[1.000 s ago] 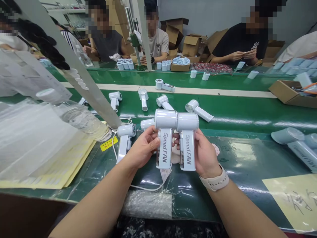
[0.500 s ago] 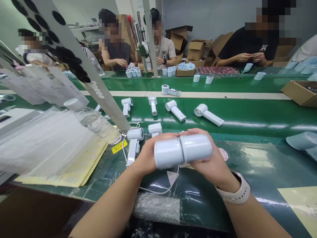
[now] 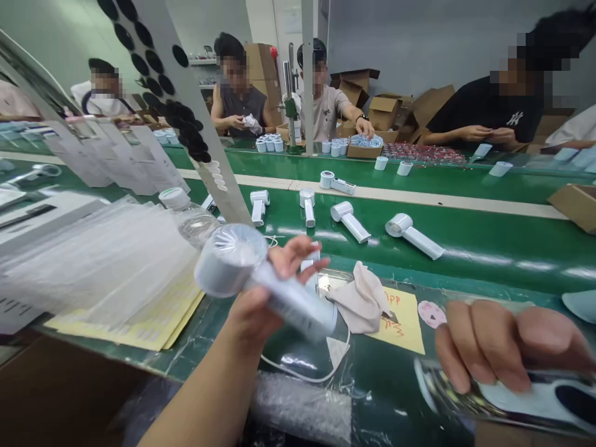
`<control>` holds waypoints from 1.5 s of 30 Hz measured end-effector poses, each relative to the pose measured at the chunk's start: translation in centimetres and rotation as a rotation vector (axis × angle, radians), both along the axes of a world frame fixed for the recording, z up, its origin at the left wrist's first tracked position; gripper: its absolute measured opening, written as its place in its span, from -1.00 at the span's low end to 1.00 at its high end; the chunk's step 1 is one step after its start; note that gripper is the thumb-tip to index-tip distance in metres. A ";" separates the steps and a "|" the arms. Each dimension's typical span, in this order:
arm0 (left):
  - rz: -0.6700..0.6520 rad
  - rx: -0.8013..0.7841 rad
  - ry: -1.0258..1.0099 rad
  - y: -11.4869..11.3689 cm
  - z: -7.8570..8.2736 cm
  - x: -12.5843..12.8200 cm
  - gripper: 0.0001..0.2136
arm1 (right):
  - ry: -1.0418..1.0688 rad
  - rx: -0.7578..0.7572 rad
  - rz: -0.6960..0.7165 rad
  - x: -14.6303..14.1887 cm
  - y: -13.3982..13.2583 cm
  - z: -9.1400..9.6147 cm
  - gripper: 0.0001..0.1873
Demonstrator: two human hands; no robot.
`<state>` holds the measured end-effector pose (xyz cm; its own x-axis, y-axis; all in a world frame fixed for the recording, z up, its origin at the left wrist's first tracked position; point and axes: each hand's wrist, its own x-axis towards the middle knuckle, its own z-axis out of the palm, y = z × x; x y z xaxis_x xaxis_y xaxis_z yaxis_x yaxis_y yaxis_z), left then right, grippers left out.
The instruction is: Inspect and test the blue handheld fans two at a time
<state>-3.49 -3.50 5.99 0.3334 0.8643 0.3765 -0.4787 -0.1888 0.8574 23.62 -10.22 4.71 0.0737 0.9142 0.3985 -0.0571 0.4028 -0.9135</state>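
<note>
My left hand [image 3: 261,304] grips a white handheld fan [image 3: 298,304] by its handle, thumb below and some fingertips lifted off it. The round head tilts up to the left and looks covered by clear film. At the lower right, my right hand [image 3: 503,341] has its fingers curled over a second white device [image 3: 516,400] with a shiny rim and a dark oval; it looks like another handheld fan, blurred and partly cut off. Between the hands, a beige cloth [image 3: 361,301] lies on a yellow sheet [image 3: 407,323] with red writing.
Several similar fans [image 3: 351,222] lie on the green belt [image 3: 488,230]. A plastic bottle [image 3: 186,217], clear bags [image 3: 116,248] and yellow sheets stand or lie at left, beside a slanted post [image 3: 223,186]. Bubble wrap [image 3: 302,403] lies at the near edge. Co-workers sit across.
My hands have moved apart from the two fan heads held side by side. The left swung its fan up and left; the right carried the other to the lower right. The cloth now shows.
</note>
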 end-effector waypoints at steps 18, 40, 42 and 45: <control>0.256 0.096 0.202 -1.4 -2.4 4.1 -0.11 | -0.309 -0.113 0.095 -9.5 1.8 -2.9 0.20; 0.304 0.458 1.480 3.7 -3.6 2.0 -0.62 | -0.977 -0.287 -1.195 19.9 -4.8 -5.1 -0.70; 0.330 0.459 1.487 3.4 -3.4 2.2 -0.63 | -1.095 -0.368 -1.098 17.6 -1.8 -4.9 -0.65; 0.380 0.472 1.486 3.0 -3.3 2.5 -0.64 | -1.223 -0.488 -0.803 13.7 5.0 -4.3 -0.72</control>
<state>-0.97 -0.48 2.64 0.4332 0.8842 0.1747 0.8200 -0.4671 0.3309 37.34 -5.17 0.37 0.4555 0.8503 0.2637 0.8787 -0.3818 -0.2865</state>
